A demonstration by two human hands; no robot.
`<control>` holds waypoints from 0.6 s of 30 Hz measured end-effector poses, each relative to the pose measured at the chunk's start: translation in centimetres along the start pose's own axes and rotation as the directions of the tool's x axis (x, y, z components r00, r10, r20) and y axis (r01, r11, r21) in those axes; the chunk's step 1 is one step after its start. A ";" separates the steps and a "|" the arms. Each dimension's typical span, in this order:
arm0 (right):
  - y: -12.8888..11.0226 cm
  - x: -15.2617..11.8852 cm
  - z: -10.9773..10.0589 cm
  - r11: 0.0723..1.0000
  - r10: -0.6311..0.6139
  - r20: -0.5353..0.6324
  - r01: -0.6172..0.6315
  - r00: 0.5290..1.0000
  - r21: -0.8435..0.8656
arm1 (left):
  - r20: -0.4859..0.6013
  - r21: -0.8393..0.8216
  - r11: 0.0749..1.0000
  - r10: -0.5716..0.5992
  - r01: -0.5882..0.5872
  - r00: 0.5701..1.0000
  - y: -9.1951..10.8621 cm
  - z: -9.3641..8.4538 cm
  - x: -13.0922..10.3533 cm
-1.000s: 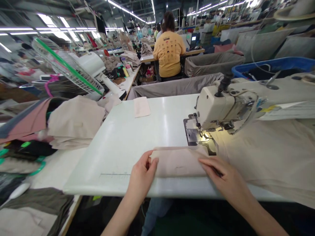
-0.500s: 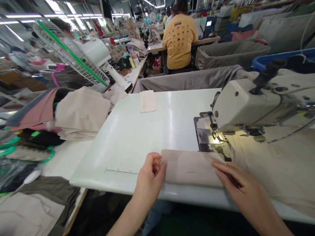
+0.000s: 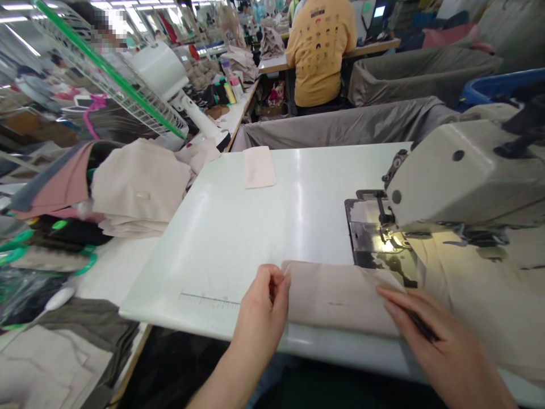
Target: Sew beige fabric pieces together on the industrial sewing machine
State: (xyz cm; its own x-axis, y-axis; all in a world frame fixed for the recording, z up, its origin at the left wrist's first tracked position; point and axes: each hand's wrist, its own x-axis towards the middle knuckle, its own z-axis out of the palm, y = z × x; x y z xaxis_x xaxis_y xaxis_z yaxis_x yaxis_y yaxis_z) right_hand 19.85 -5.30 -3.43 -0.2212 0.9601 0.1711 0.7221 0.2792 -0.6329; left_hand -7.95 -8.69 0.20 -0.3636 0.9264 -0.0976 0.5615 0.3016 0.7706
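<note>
Cloth of pale pinkish beige, folded into a flat oblong (image 3: 336, 298), at the near edge of a smooth white sewing table (image 3: 230, 227), just before the worn metal needle plate (image 3: 361, 224) of a cream-coloured sewing machine (image 3: 460, 176). At the cloth's left end, the bare left hand (image 3: 264, 304), thumb and curled fingers pinched together on the upper corner. At the right end, the bare right hand (image 3: 438, 332), thumb and fingertips nearly together on the cloth; a dark shape beneath the fingers, too unclear to tell. Right of the needle plate, a broad spread of beige fabric (image 3: 489, 307). Towards the far edge, a small pale-pink cloth rectangle (image 3: 259, 167). Beyond, a seated person in a mustard-yellow printed shirt (image 3: 321, 54).
</note>
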 end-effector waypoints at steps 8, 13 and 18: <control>-0.8 -0.1 -0.1 1.000 0.007 -0.062 -0.007 0.998 0.009 | 0.020 0.065 0.998 -0.025 0.024 0.999 0.5 0.0 0.8; -0.8 0.0 -0.3 1.000 -0.009 -0.079 0.010 0.997 0.014 | 0.027 0.098 0.995 -0.024 0.021 0.999 0.6 -0.1 0.7; -1.0 0.2 -0.4 1.000 -0.010 -0.081 0.011 0.997 0.016 | 0.031 0.143 0.989 0.022 -0.026 0.999 0.8 -0.2 0.8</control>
State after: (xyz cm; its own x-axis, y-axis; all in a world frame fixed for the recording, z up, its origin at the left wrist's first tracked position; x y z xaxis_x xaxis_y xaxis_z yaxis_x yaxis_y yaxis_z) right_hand 19.39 -5.38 -2.44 -0.1744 0.9556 0.2377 0.7092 0.2893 -0.6429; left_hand -7.93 -7.75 0.86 -0.3281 0.9394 -0.0999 0.6713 0.3062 0.6750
